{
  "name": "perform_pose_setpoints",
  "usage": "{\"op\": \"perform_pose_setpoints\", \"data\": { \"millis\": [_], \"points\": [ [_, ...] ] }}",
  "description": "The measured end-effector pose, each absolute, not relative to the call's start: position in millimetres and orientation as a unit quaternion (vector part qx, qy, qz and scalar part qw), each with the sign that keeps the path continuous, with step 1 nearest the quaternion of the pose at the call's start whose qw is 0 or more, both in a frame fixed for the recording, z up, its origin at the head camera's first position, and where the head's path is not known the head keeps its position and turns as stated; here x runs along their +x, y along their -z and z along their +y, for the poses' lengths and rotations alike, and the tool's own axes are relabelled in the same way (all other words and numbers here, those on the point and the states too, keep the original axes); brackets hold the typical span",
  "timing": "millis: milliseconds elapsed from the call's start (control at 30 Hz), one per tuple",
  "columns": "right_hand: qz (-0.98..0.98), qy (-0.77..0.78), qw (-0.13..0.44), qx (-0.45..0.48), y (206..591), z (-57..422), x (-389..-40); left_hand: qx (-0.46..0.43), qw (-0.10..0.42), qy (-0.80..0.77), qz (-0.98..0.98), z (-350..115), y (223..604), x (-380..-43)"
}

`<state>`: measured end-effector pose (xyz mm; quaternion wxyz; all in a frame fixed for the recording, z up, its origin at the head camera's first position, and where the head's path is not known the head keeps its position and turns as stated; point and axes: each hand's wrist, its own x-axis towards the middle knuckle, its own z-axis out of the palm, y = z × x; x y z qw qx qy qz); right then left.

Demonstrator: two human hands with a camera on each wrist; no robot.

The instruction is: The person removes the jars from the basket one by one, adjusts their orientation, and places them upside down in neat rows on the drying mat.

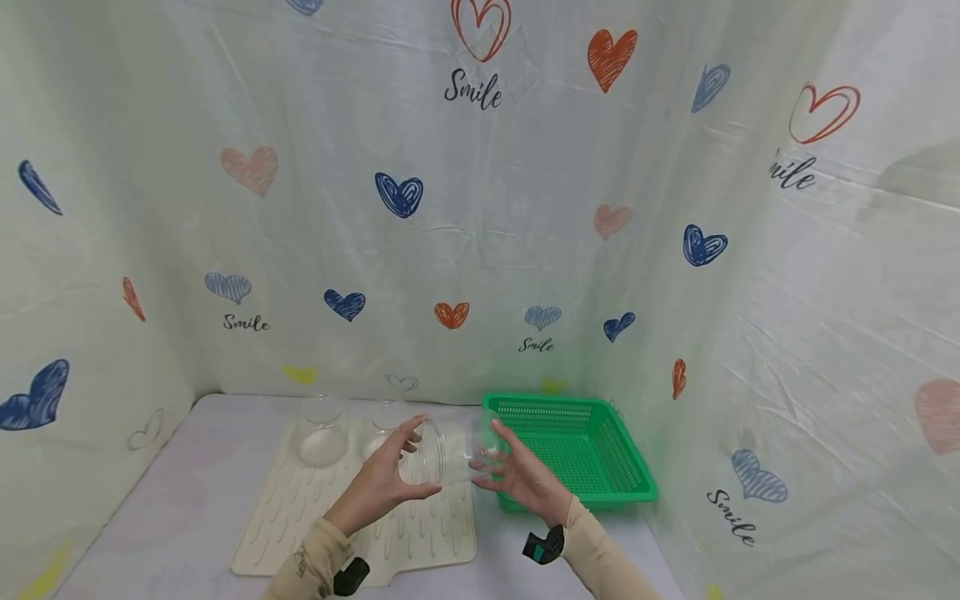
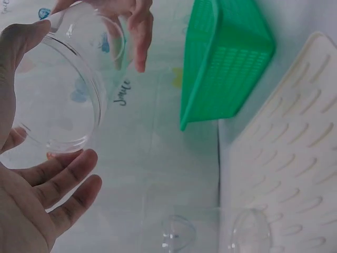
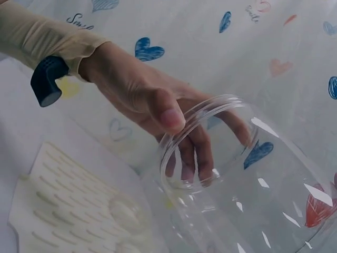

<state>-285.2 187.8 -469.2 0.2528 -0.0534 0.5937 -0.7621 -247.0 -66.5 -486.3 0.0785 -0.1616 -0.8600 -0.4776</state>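
A clear wide-mouthed jar lies sideways in the air between both hands, over the right part of a cream ridged mat. At its threaded mouth the left hand grips the rim, thumb and fingers spread around it; the right wrist view shows this left hand from the jar's far side. Around the opposite end, the right hand holds the jar with bent fingers. In the left wrist view, the right hand's fingers show beyond the glassy wall. The jar's inside looks bare.
Two more clear jars, one at the left and one partly behind the left hand, stand on the mat's back part. A green perforated basket sits right of the mat. Behind the table hangs a white curtain with printed hearts.
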Motion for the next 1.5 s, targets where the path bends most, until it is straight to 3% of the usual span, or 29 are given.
{"op": "perform_pose_setpoints", "data": {
  "millis": [233, 500, 600, 733, 1000, 1500],
  "points": [
    [0.644, 0.731, 0.212, -0.074, 469, 177, -288, -0.131, 0.058, 0.481, -0.865, -79, 498, -239],
    [0.803, 0.591, 0.007, -0.082, 474, 158, -315, -0.044, 0.107, 0.358, -0.927, -129, 540, -213],
    [0.852, 0.512, -0.053, -0.095, 484, 151, -328, 0.008, 0.077, 0.28, -0.957, -148, 561, -203],
    [0.891, 0.427, -0.092, -0.122, 501, 142, -343, 0.052, 0.018, 0.227, -0.972, -165, 589, -195],
    [0.929, 0.335, -0.102, -0.123, 535, 126, -364, 0.067, -0.029, 0.196, -0.978, -174, 619, -189],
    [0.939, 0.313, -0.056, -0.13, 558, 123, -375, 0.069, -0.034, 0.199, -0.977, -171, 618, -189]
  ]
}}
